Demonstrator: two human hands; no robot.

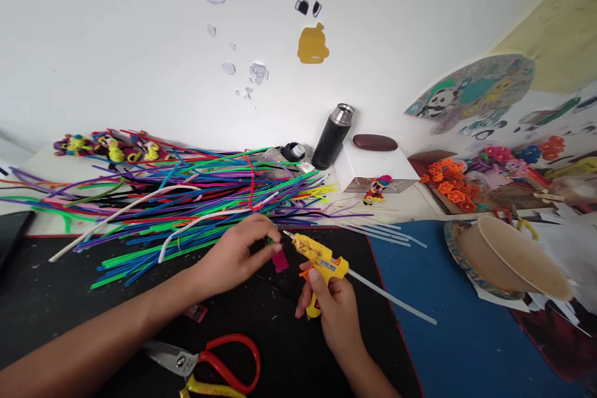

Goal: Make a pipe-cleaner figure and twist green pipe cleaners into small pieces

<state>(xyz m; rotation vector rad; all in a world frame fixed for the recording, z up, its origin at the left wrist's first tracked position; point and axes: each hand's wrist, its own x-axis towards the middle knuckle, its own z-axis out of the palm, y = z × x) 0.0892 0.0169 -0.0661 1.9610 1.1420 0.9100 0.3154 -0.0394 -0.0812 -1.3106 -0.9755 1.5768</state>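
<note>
My right hand (pixel 333 311) grips a yellow glue gun (pixel 319 256) by its handle, a finger on the orange trigger. A clear glue stick (pixel 396 300) sticks out of its back. The gun's nozzle points left at a small pink pipe-cleaner piece (pixel 279 259), which my left hand (pixel 240 255) pinches just above the black mat (pixel 69 317). The nozzle tip sits right at my left fingertips.
A big heap of coloured pipe cleaners (pixel 186 205) lies behind the hands. Red-handled scissors (pixel 209 364) lie near the front edge. A black flask (pixel 332 135), a white box (pixel 373 169), orange pipe-cleaner flowers (pixel 450 189) and a tan paper bowl (pixel 510 256) stand to the right.
</note>
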